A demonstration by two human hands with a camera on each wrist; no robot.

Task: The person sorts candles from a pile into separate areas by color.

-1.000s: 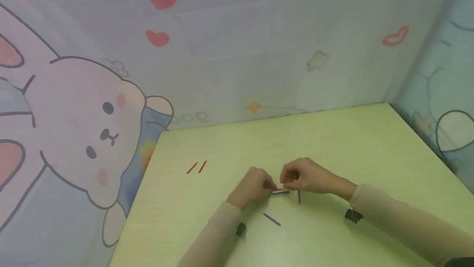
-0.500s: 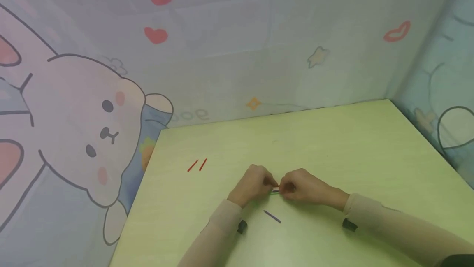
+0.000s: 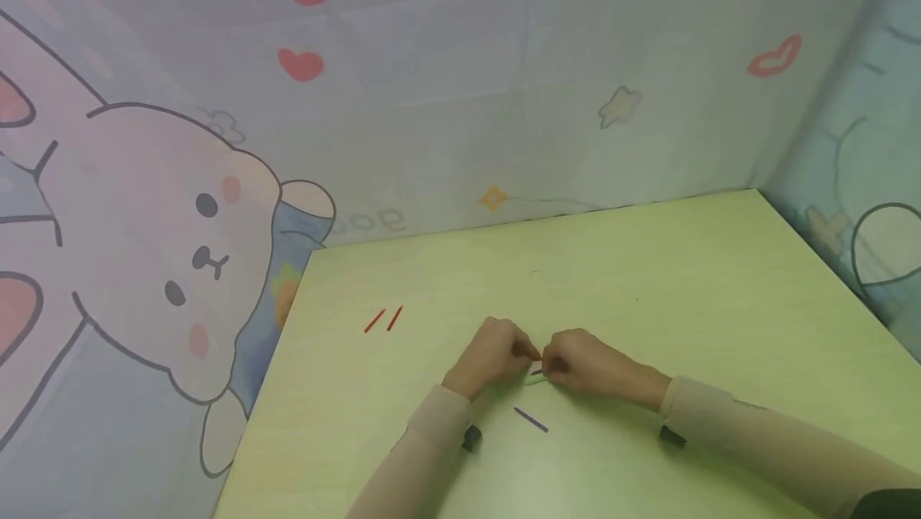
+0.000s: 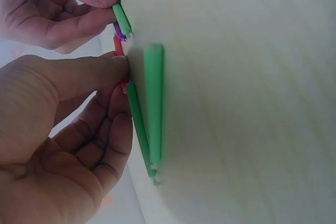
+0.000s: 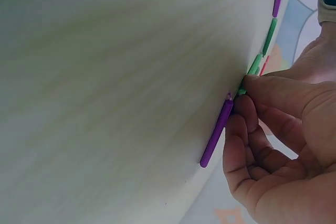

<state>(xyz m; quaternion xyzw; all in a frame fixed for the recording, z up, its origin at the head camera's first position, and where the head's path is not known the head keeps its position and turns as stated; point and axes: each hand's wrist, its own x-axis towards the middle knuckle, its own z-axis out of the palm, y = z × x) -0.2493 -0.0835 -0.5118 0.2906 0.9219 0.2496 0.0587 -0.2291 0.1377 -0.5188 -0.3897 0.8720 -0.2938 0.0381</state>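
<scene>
Thin candles with small wicks lie about the hands. My left hand [image 3: 492, 355] pinches a red candle [image 4: 118, 45] between thumb and fingers. Close beside it, my right hand [image 3: 592, 363] pinches a light green candle [image 4: 122, 19], which slants over a purple candle [image 4: 119, 31] partly hidden by the fingers. Two green candles, one lighter [image 4: 154, 103] and one darker [image 4: 139, 124], lie by the left fingers in the left wrist view. Another purple candle [image 5: 216, 134] lies by the right fingertips. Nearer the person is a separate purple candle [image 3: 531, 420].
Two red candles, a left one [image 3: 375, 321] and a right one [image 3: 395, 318], lie apart on the left of the pale yellow-green table [image 3: 691, 263]. A patterned cloth wall [image 3: 460, 103] rises behind the table's far edge.
My right hand has come down and left, close to the left hand, and now pinches the green candle, whose end has tilted. The purple candle below the right hand is now covered in the head view.
</scene>
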